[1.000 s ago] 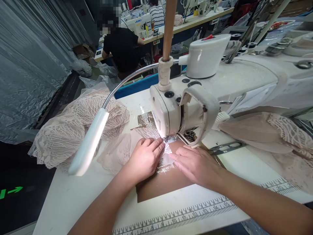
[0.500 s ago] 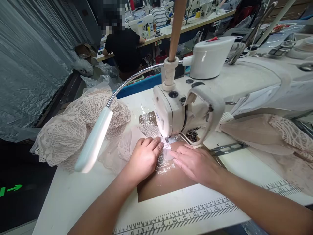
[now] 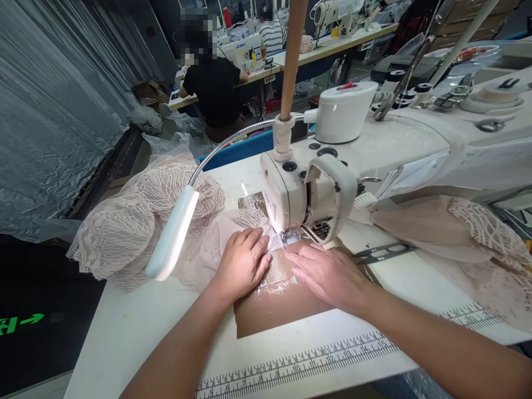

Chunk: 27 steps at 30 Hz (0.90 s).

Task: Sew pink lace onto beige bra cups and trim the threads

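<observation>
My left hand (image 3: 243,260) lies flat, fingers together, pressing a small piece of pale lace (image 3: 277,274) onto the brown plate (image 3: 274,307) just left of the presser foot (image 3: 291,237). My right hand (image 3: 326,272) also rests flat on the lace piece, fingertips pointing left toward the needle area. Both hands sit directly in front of the white sewing machine head (image 3: 307,194). The edge of the lace under the foot is hidden by the machine and my fingers.
A heap of pink lace (image 3: 133,227) lies at the left under a gooseneck lamp (image 3: 172,233). More lace fabric (image 3: 469,233) lies at the right. A printed ruler (image 3: 332,357) runs along the table's front edge. A person in black sits at a far table (image 3: 216,91).
The view shifted slightly. Both hands slid a little toward the presser foot, and the lace piece now lies flatter and further under my hands.
</observation>
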Each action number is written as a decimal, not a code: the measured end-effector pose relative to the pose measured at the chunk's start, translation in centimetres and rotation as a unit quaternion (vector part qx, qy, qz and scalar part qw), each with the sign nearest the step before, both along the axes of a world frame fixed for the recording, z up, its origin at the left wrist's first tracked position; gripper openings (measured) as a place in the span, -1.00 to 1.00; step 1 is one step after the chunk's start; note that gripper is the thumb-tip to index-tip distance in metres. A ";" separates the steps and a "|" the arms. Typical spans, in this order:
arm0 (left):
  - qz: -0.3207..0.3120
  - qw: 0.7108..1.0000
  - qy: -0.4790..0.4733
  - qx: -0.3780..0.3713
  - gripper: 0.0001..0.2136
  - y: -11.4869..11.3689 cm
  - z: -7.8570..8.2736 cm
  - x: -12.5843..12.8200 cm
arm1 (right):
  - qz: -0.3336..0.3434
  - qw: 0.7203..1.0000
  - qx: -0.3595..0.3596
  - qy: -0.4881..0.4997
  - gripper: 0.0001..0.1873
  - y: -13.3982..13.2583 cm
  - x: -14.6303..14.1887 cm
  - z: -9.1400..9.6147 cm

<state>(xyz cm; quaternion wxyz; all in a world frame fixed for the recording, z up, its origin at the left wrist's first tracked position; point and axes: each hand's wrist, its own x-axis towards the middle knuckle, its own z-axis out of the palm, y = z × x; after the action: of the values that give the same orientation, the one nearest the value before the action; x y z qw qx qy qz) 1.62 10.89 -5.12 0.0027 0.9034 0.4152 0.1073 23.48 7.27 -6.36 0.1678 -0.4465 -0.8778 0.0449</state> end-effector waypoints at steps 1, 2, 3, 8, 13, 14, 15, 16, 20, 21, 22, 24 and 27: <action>0.003 1.000 -0.007 -0.003 -0.64 0.0 0.0 0.0 | 0.001 1.000 -0.001 0.001 -0.71 0.0 0.0 0.0; 0.007 1.000 -0.015 -0.004 -0.63 -0.1 0.0 -0.1 | 0.001 1.000 -0.001 0.002 -0.71 0.0 0.0 0.1; 0.011 1.000 -0.024 -0.003 -0.64 -0.1 -0.1 -0.1 | 0.001 1.000 0.000 0.003 -0.70 -0.1 0.0 0.2; 0.049 0.995 -0.082 -0.013 -0.72 0.2 -0.6 -0.4 | 0.008 1.000 -0.028 0.003 -0.66 -0.6 0.6 1.7; 0.064 0.992 -0.101 -0.050 -0.78 0.0 0.8 -1.7 | -0.034 0.997 -0.055 -0.038 -0.64 -2.0 5.0 3.1; 0.043 0.991 -0.106 -0.071 -0.80 -0.5 1.5 -1.8 | -0.041 0.997 -0.039 -0.051 -0.64 -2.3 6.2 3.0; 0.014 0.988 -0.115 -0.101 -0.80 -1.2 2.2 -1.8 | -0.049 0.997 -0.021 -0.063 -0.65 -2.5 7.4 2.7; -0.024 0.982 -0.126 -0.139 -0.80 -2.0 3.0 -1.7 | -0.054 0.995 -0.001 -0.078 -0.66 -2.6 8.5 2.5; -0.137 0.941 -0.148 -0.273 -0.77 -5.7 5.4 -0.7 | -0.070 0.986 0.043 -0.142 -0.69 -2.8 10.8 1.6; -0.144 0.935 -0.146 -0.289 -0.76 -6.4 5.7 -0.5 | -0.070 0.985 0.043 -0.152 -0.69 -2.7 11.0 1.6; -0.140 0.933 -0.149 -0.295 -0.74 -6.8 5.9 -0.4 | -0.070 0.984 0.039 -0.160 -0.69 -2.6 11.0 1.6; -0.100 0.940 -0.170 -0.278 -0.69 -6.8 5.9 -0.5 | -0.067 0.983 0.036 -0.168 -0.70 -2.3 11.1 1.7; 0.014 0.955 -0.198 -0.223 -0.59 -4.9 5.2 -0.8 | -0.067 0.982 0.049 -0.169 -0.72 -1.9 11.1 1.9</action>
<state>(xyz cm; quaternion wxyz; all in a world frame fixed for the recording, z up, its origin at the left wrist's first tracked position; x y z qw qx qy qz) 0.80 5.95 0.12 0.2842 0.8349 0.4319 0.1885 34.59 5.39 -4.44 0.0415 -0.4963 -0.8629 -0.0853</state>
